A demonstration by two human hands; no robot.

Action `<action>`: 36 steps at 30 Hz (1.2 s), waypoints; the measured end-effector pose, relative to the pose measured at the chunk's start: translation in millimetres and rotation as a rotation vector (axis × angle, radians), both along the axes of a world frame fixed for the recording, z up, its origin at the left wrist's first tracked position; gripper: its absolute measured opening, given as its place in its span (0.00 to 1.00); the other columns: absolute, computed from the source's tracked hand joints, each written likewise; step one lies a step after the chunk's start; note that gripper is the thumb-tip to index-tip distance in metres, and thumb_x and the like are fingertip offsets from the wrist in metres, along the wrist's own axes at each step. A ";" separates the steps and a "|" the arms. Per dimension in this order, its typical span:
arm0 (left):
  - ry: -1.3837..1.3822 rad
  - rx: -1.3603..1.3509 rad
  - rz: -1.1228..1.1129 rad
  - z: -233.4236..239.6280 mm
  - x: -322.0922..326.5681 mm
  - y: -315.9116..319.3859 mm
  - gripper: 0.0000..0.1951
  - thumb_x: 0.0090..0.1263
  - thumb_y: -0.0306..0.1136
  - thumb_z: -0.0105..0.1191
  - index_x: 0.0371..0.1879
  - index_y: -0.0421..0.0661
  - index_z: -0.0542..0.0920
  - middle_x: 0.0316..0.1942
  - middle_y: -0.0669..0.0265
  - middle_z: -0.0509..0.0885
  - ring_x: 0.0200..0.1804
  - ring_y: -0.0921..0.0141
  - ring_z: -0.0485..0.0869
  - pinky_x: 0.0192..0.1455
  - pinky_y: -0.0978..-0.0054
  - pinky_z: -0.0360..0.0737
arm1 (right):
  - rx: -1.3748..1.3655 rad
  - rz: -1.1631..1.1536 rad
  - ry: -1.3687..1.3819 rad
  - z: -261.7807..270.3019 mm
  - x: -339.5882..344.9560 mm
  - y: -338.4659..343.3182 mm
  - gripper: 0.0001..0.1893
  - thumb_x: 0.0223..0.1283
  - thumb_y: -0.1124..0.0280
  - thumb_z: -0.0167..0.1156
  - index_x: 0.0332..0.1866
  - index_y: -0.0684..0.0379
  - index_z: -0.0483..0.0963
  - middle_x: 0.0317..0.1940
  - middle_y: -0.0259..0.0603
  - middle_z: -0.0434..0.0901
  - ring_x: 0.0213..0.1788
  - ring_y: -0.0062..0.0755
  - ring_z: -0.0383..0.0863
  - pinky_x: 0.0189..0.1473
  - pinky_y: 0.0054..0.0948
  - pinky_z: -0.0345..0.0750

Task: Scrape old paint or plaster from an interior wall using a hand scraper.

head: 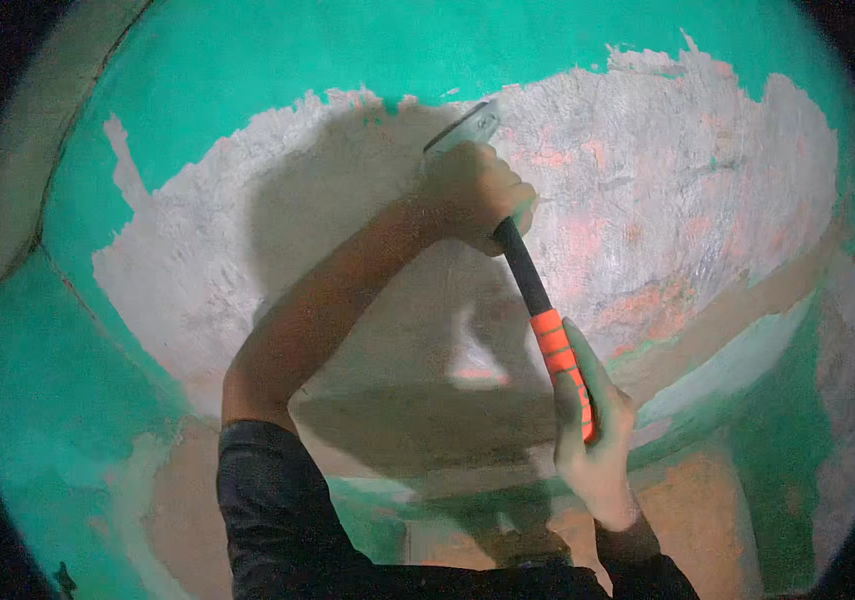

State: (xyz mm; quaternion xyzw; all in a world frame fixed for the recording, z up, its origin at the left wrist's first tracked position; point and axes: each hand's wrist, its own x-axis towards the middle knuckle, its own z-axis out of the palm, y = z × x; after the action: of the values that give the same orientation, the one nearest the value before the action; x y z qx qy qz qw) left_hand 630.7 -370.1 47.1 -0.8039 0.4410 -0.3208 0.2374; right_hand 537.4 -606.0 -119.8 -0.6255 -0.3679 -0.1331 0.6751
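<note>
A long-handled scraper slants across the view, its metal blade (465, 127) at the border between green paint (427, 45) and the bared, greyish-white wall patch (667, 165). My left hand (480, 187) is wrapped around the upper part of the black shaft (525, 262), just behind the blade. Lower down, my right hand (596, 442) holds the orange ribbed grip (551, 337), with the thumb and fingers on either side of it. The blade's edge appears to touch the wall, though its exact contact is partly blurred.
Reddish-orange marks (656, 304) show within the bared patch. A crack (67, 281) runs down the left side, beside a beige-grey surface (11, 195). Below, a ledge-like band (727, 367) curves over green and brown areas. My arms cast a broad shadow on the wall.
</note>
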 end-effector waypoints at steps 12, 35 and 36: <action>0.066 0.178 0.299 29.5 -43.7 39.6 0.11 0.42 0.40 0.64 0.23 0.54 0.76 0.20 0.66 0.79 0.28 0.60 0.82 0.32 0.58 0.75 | 0.108 0.761 0.665 22.3 -16.9 26.1 0.19 0.73 0.57 0.49 0.55 0.63 0.71 0.26 0.25 0.69 0.24 0.14 0.65 0.25 0.19 0.64; -0.355 -0.348 0.501 -22.7 -117.6 20.3 0.35 0.54 0.22 0.55 0.66 0.39 0.63 0.59 0.46 0.66 0.54 0.43 0.72 0.61 0.53 0.70 | 0.129 0.736 0.477 -2.3 -9.4 104.1 0.20 0.74 0.51 0.45 0.52 0.59 0.69 0.23 0.25 0.66 0.20 0.14 0.66 0.22 0.18 0.63; -0.199 -0.577 0.465 -32.7 -135.6 11.0 0.32 0.60 0.25 0.53 0.66 0.40 0.62 0.59 0.47 0.68 0.56 0.48 0.72 0.61 0.55 0.70 | 0.115 0.728 0.508 -4.2 -11.4 110.5 0.20 0.74 0.51 0.45 0.52 0.59 0.69 0.23 0.25 0.66 0.20 0.14 0.66 0.22 0.18 0.63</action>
State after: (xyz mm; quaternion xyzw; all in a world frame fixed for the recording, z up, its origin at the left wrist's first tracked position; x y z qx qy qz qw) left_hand 495.1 -359.0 14.5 -0.8812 0.1132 -0.4457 0.1094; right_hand 526.0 -495.5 -123.9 -0.4294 -0.3788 0.2508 0.7805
